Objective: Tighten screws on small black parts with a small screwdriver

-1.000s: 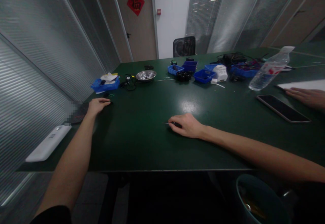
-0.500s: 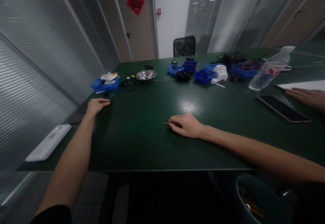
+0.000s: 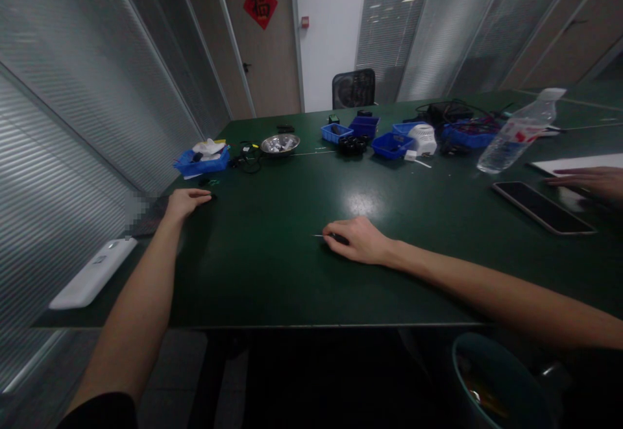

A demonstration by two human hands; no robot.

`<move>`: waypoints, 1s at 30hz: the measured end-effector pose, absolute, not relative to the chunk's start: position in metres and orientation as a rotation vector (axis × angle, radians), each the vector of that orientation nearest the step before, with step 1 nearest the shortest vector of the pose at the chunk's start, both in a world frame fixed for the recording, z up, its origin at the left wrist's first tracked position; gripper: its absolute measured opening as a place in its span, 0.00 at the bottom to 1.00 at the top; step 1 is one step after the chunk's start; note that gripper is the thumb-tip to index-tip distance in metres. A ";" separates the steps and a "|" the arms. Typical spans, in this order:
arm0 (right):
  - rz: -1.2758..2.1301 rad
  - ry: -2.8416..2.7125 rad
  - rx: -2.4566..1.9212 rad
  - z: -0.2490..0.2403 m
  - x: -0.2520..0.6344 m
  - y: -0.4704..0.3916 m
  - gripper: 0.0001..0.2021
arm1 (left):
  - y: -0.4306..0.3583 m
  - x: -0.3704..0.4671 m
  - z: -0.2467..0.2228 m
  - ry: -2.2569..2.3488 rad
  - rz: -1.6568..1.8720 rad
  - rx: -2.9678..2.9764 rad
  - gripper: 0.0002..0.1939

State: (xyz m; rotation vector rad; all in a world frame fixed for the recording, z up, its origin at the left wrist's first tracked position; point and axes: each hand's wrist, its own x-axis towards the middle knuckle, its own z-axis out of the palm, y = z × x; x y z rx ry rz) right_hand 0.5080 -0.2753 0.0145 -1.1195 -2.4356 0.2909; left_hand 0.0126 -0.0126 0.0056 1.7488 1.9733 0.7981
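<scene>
My right hand (image 3: 357,239) rests on the green table, closed around the black handle of a small screwdriver (image 3: 339,239). Its thin metal shaft points left, just above the tabletop. Farther off at the left, my left hand (image 3: 183,202) has thumb and fingers pinched together at the table surface. A small dark piece (image 3: 213,196) shows at those fingertips, too small to name. Just beyond it lie small dark and green bits (image 3: 210,182). The blue basket (image 3: 202,161) behind them holds white paper and other small items.
A metal bowl (image 3: 280,145) of small parts, black cables (image 3: 249,159) and blue trays (image 3: 392,146) stand farther back. At the right are a tilted plastic bottle (image 3: 518,134), a phone (image 3: 542,208) and another person's hand (image 3: 596,182). A bin (image 3: 501,383) stands below the table edge.
The other person's hand at the right has shifted and lifted slightly over the paper. Both my hands stay where they were.
</scene>
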 end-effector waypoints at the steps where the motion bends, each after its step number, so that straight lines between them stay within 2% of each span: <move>1: 0.284 -2.437 -1.119 0.014 0.508 -0.275 0.13 | -0.013 0.013 0.006 1.968 0.796 1.752 0.25; 12: 0.276 -2.430 -1.120 0.013 0.507 -0.276 0.12 | -0.022 0.028 0.010 1.906 0.838 1.841 0.25; 26: 0.288 -2.434 -1.121 0.014 0.508 -0.276 0.13 | -0.015 0.021 0.016 1.859 0.624 1.958 0.20; 30: 0.284 -2.430 -1.118 0.013 0.508 -0.275 0.12 | -0.010 0.017 0.009 1.837 0.639 1.957 0.23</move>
